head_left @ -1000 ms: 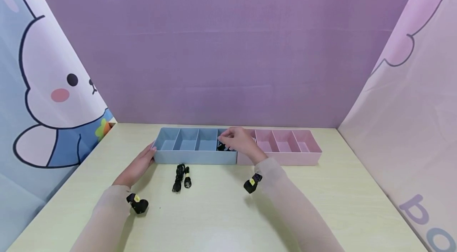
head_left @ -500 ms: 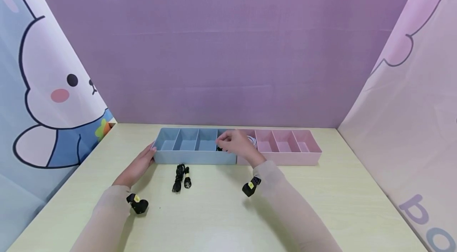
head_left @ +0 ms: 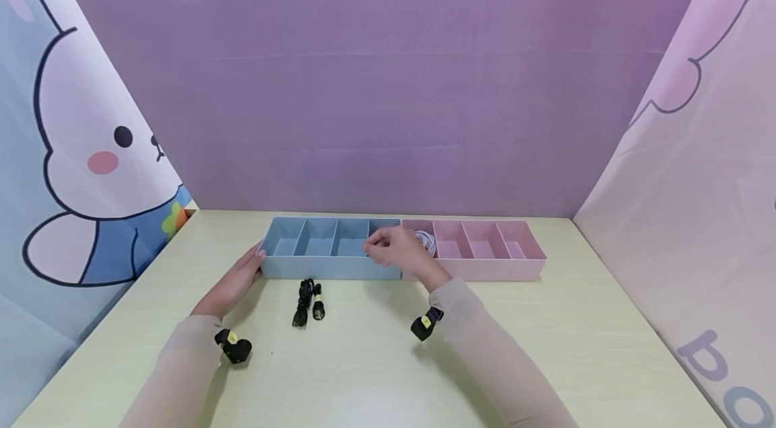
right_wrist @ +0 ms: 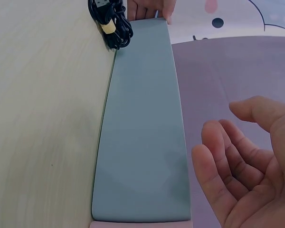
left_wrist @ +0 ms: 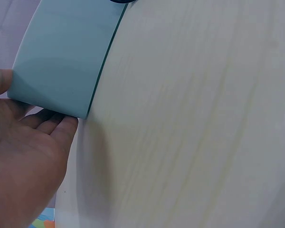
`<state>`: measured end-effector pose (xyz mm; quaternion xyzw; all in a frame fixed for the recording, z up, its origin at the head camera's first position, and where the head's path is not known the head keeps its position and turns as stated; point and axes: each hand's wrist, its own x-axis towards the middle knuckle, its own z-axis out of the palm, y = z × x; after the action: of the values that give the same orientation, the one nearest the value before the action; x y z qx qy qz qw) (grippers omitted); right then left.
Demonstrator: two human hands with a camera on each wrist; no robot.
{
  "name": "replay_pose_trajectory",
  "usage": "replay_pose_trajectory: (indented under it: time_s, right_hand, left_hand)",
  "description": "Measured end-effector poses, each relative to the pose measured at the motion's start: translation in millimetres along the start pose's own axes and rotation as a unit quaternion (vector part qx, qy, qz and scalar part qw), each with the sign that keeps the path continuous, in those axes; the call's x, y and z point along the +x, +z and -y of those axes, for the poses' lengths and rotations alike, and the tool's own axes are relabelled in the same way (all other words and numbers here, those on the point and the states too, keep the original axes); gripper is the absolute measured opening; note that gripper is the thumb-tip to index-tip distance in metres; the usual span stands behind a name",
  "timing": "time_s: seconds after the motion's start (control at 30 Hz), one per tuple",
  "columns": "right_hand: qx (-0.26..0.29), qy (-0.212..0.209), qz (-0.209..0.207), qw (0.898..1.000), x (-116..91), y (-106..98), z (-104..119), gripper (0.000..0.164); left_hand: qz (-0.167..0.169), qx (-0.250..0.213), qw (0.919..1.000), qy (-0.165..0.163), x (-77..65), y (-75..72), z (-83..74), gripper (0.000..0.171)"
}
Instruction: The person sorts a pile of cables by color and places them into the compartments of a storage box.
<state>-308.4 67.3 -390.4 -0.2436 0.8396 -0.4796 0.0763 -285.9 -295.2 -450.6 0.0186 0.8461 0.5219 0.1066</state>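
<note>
My left hand [head_left: 235,281] rests against the left end of the blue divided box [head_left: 330,267], fingers along the end wall. In the left wrist view, the thumb of the left hand [left_wrist: 28,152] is near the box's upper edge. My right hand [head_left: 400,249] hovers over the blue box's rightmost compartment and hides most of its inside. Seen in the right wrist view, the right hand [right_wrist: 247,166] has loosely bent fingers, the thumb apart from them and nothing between. A coiled white cable [head_left: 427,241] lies in the leftmost compartment of the pink divided box [head_left: 479,271].
Two bundled black cables, a longer one [head_left: 303,303] and a shorter one [head_left: 318,301], lie on the table [head_left: 339,374] in front of the blue box. The two boxes stand end to end before a purple backdrop [head_left: 388,77]. Printed cloths hang at both sides.
My right hand has shifted slightly left and down over the blue box; the black item seen under it earlier is now hidden. More of the white cable shows. My left hand has not moved.
</note>
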Motion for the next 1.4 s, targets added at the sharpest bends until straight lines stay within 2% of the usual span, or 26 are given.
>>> replay_pose_trajectory:
  time_s: [0.1,0.43,0.73,0.93,1.4]
  right_hand:
    - [-0.002,0.0,0.004,1.0,0.3,3.5,0.6,0.025]
    - [-0.072,-0.021,0.001,0.997,-1.1,19.5,1.1,0.016]
    - [-0.061,-0.022,0.011,0.998,-4.9,27.1,6.9,0.018]
    - [-0.045,-0.017,0.038,0.998,-6.1,38.6,5.5,0.016]
    - [-0.081,-0.026,0.046,0.995,-7.5,56.5,6.9,0.022]
  left_hand:
    - [0.0,0.0,1.0,0.0,-0.2,0.0,-0.6,0.07]
    - [0.001,0.004,1.0,-0.003,0.3,0.4,-2.1,0.071]
    - [0.002,0.002,0.9999,-0.009,0.3,1.1,-1.7,0.071]
    - [0.004,0.003,0.9999,-0.011,-0.7,1.3,-1.7,0.07]
    - [0.002,0.005,1.0,-0.006,-0.4,0.2,-0.1,0.071]
